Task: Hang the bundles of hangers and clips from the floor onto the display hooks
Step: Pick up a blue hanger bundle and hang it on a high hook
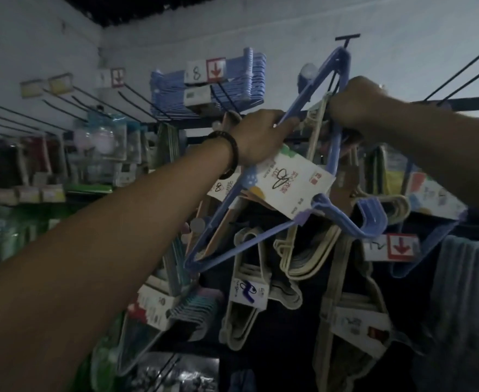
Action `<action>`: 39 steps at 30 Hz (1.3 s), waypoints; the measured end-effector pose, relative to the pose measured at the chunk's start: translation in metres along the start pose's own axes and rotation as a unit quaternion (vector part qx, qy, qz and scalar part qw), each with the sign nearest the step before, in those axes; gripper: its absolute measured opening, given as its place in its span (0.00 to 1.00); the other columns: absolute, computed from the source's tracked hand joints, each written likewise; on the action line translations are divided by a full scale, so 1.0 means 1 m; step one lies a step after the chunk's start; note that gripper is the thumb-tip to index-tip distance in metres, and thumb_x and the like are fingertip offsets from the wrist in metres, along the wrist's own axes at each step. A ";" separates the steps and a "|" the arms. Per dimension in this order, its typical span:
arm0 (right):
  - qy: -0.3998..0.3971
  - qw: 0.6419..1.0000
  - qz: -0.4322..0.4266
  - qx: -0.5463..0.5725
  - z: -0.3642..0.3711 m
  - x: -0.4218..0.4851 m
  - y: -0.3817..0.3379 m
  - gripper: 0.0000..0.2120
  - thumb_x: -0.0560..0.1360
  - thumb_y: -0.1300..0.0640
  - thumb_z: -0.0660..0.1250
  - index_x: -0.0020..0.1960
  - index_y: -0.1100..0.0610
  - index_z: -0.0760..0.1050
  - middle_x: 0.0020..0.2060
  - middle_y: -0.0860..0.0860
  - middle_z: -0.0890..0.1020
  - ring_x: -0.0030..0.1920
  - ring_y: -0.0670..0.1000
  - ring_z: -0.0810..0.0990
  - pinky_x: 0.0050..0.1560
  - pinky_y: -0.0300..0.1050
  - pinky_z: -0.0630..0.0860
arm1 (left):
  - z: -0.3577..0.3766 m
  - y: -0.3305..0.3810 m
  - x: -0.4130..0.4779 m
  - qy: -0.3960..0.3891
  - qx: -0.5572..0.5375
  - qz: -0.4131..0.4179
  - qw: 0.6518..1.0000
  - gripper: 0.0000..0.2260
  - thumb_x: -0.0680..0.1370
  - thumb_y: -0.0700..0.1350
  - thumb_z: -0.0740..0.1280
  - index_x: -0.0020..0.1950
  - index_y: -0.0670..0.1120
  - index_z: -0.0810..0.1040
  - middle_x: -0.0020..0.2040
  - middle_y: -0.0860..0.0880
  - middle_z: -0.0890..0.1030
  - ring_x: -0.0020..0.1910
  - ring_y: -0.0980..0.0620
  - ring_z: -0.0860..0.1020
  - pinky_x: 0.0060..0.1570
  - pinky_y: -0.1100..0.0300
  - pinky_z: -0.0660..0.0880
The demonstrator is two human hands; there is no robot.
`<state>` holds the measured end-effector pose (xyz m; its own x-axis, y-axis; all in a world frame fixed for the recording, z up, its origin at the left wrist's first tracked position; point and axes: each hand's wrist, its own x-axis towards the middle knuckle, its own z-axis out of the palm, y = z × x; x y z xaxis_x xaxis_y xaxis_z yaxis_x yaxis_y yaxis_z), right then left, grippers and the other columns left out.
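Both my arms are raised to the display. My left hand (261,134) is clenched around the sloping side of the blue hanger bundle (354,224), just above its paper label (283,188). My right hand (354,100) is curled around the other side of the same bundle, near its top, close to some cream hangers (303,250). How the fingers lie there I cannot see well.

The bundle is off the floor and high in the air, tilted, with one corner pointing up. This corner is just below the T-shaped end of a black display hook (347,38). I cannot tell if the corner is already over the hook or only beside it. Since both hands carry the bundle, I judge that this bundle is in the middle of being hung and is not yet left to hang alone.

Some work looks done. Another pack of blue hangers (232,80) sits on a hook at the upper middle, and cream bundles hang below my hands. Several bare hooks (6,111) stand out from the wall on the left, so there is place for more. The floor is not in view, so I cannot say how many bundles and clips remain there.
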<state>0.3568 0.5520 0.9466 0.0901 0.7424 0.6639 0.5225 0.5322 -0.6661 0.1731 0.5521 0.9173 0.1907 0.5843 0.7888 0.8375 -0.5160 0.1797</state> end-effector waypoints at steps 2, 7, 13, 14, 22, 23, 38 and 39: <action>-0.003 1.000 0.005 0.008 0.001 -0.002 -0.001 0.10 0.85 0.64 0.60 0.57 0.71 0.74 0.23 0.60 0.81 0.21 0.58 0.82 0.18 0.48 0.76 | 0.000 -0.001 -0.001 0.002 -0.002 0.009 1.000 0.18 0.87 0.58 0.58 0.42 0.50 0.75 0.38 0.50 0.77 0.39 0.49 0.76 0.41 0.52 0.69; 0.055 0.997 -0.057 -0.002 -0.016 0.002 -0.014 0.06 0.83 0.64 0.61 0.57 0.67 0.73 0.24 0.56 0.77 0.17 0.51 0.77 0.15 0.38 0.69 | -0.014 0.014 0.009 0.047 -0.036 0.020 0.998 0.22 0.86 0.59 0.60 0.49 0.43 0.82 0.39 0.49 0.82 0.39 0.50 0.80 0.37 0.57 0.69; 0.036 0.996 -0.050 -0.070 -0.041 0.020 -0.012 0.07 0.82 0.61 0.65 0.46 0.64 0.76 0.41 0.66 0.84 0.30 0.63 0.84 0.22 0.46 0.77 | 0.008 0.029 0.020 0.027 -0.111 -0.015 0.993 0.22 0.85 0.57 0.61 0.38 0.44 0.75 0.32 0.49 0.73 0.30 0.49 0.72 0.36 0.58 0.69; 0.028 0.994 -0.042 -0.097 -0.046 0.020 -0.006 0.10 0.82 0.62 0.65 0.44 0.65 0.75 0.40 0.67 0.85 0.29 0.62 0.84 0.22 0.46 0.77 | 0.022 0.032 0.021 0.018 -0.105 -0.018 0.994 0.20 0.86 0.55 0.60 0.38 0.45 0.74 0.32 0.49 0.72 0.30 0.51 0.71 0.38 0.58 0.70; 0.096 0.966 -0.010 -0.239 -0.113 0.020 0.060 0.19 0.76 0.45 0.72 0.46 0.63 0.80 0.41 0.57 0.85 0.35 0.56 0.85 0.30 0.47 0.82 | 0.106 0.101 0.023 -0.005 -0.210 0.007 0.978 0.24 0.88 0.53 0.57 0.34 0.46 0.71 0.30 0.46 0.72 0.31 0.46 0.73 0.32 0.53 0.65; 0.098 0.963 -0.009 -0.252 -0.125 0.015 0.069 0.17 0.76 0.47 0.72 0.45 0.62 0.80 0.37 0.56 0.85 0.32 0.53 0.84 0.25 0.42 0.78 | 0.115 0.112 0.026 -0.018 -0.220 0.001 0.975 0.23 0.88 0.52 0.56 0.38 0.43 0.75 0.33 0.42 0.74 0.35 0.42 0.76 0.34 0.50 0.69; 0.137 0.883 -0.060 -0.445 -0.207 0.041 0.163 0.08 0.79 0.62 0.68 0.57 0.60 0.74 0.34 0.51 0.72 0.36 0.55 0.78 0.34 0.48 0.73 | 0.216 0.207 0.068 -0.040 -0.264 0.051 0.962 0.14 0.88 0.52 0.54 0.66 0.44 0.69 0.42 0.45 0.79 0.38 0.48 0.79 0.32 0.56 0.71; 0.135 0.884 -0.065 -0.442 -0.209 0.045 0.167 0.07 0.79 0.62 0.68 0.57 0.60 0.74 0.34 0.51 0.73 0.36 0.54 0.78 0.34 0.48 0.73 | 0.221 0.207 0.070 -0.037 -0.268 0.051 0.961 0.14 0.89 0.51 0.54 0.69 0.44 0.67 0.42 0.45 0.79 0.37 0.48 0.79 0.32 0.56 0.71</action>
<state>0.6252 0.5895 0.9366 0.1185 0.5101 0.8519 0.9912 -0.0096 -0.1321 0.4730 0.6240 0.8797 0.3101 0.5458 0.7784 0.4328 -0.8101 0.3956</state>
